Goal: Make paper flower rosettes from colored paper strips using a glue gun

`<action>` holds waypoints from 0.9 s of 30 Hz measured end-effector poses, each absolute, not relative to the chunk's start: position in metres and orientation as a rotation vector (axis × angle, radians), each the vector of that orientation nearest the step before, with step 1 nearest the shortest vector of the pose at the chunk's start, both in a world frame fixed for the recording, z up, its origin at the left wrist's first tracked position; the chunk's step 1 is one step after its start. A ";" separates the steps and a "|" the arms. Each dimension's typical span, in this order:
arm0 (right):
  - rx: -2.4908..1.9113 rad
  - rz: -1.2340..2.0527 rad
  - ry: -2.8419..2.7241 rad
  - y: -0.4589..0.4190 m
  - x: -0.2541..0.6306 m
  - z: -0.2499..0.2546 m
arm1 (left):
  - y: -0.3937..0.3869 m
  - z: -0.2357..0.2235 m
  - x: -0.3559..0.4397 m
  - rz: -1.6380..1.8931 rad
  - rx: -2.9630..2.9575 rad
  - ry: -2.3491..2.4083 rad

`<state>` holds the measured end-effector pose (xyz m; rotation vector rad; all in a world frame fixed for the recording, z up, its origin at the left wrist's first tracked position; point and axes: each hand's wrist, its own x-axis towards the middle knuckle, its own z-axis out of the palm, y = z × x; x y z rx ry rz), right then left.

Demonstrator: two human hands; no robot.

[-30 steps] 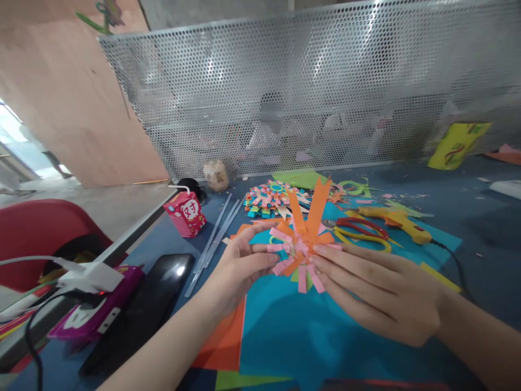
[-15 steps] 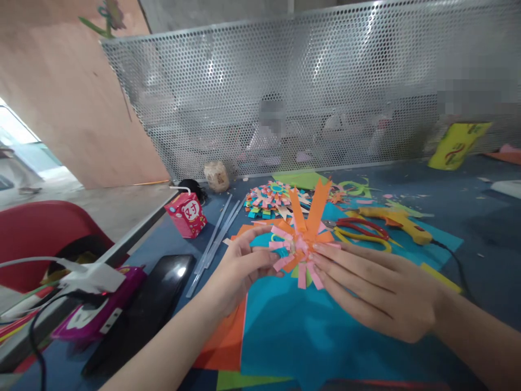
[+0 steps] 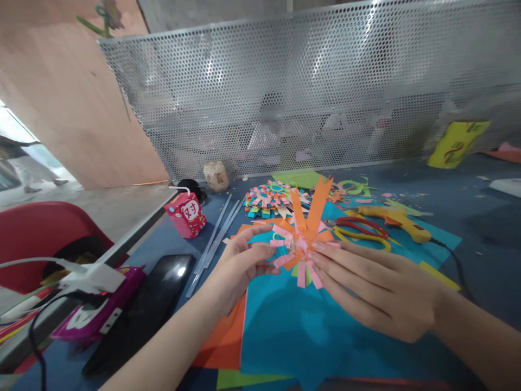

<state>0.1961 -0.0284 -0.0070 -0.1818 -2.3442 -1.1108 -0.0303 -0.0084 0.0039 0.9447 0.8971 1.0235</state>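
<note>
Between my two hands is a paper rosette point(image 3: 302, 245) with pink fringed strips, bits of blue and green, and two orange tails pointing up and away from me. The fingers of my right hand point(image 3: 374, 282) press on its right side, near the middle. Curled at its left edge, my left hand point(image 3: 244, 258) has thumb and fingertips at the pink strips. Beneath lie a large blue paper sheet point(image 3: 277, 331) and an orange sheet point(image 3: 222, 345). Behind the rosette sits a pile of finished-looking multicoloured rosettes point(image 3: 271, 196).
Right of the rosette lie red-and-yellow-handled pliers point(image 3: 362, 227) and a yellow glue gun point(image 3: 401, 220) with its cord. To the left are clear glue sticks point(image 3: 215, 239), a red drink carton point(image 3: 186, 214), a black phone point(image 3: 142, 309) and a purple power strip point(image 3: 101, 312). A perforated metal panel point(image 3: 285, 87) stands behind.
My left fingers have shifted very slightly on the rosette's left edge. The right hand and the rosette look almost unmoved.
</note>
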 end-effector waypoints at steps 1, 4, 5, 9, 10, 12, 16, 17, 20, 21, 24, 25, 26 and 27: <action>-0.182 -1.111 -2.347 -0.029 0.196 -0.007 | -0.008 0.004 -0.030 1.025 0.946 0.906; -0.184 -1.106 -2.353 -0.028 0.195 -0.007 | -0.008 0.005 -0.029 1.030 0.957 0.920; -0.185 -1.102 -2.354 -0.028 0.195 -0.006 | -0.008 0.005 -0.029 1.030 0.963 0.924; -0.177 -1.096 -2.367 -0.029 0.193 -0.002 | -0.009 0.007 -0.030 1.026 0.989 0.969; -0.175 -1.095 -2.371 -0.029 0.193 -0.001 | -0.009 0.007 -0.031 1.022 0.998 0.972; -0.177 -1.090 -2.384 -0.030 0.193 0.001 | -0.009 0.008 -0.032 1.010 1.021 0.964; -0.169 -1.082 -2.372 -0.030 0.193 0.001 | -0.009 0.008 -0.033 0.987 1.048 0.952; -0.171 -1.086 -2.369 -0.030 0.193 0.001 | -0.009 0.009 -0.033 0.984 1.052 0.951; -0.186 -1.105 -2.383 -0.030 0.192 0.003 | -0.008 0.009 -0.033 0.984 1.045 0.956; -0.186 -1.108 -2.383 -0.031 0.192 0.003 | -0.008 0.010 -0.032 0.985 1.038 0.961; -0.190 -1.104 -2.403 -0.031 0.192 0.003 | -0.008 0.010 -0.032 0.982 1.035 0.956; -0.192 -1.100 -2.404 -0.031 0.193 0.002 | -0.008 0.010 -0.032 0.987 1.035 0.950; -0.199 -1.096 -2.398 -0.030 0.193 0.001 | -0.008 0.010 -0.032 0.993 1.029 0.946; -0.193 -1.092 -2.372 -0.030 0.194 0.000 | -0.008 0.010 -0.032 0.998 1.018 0.946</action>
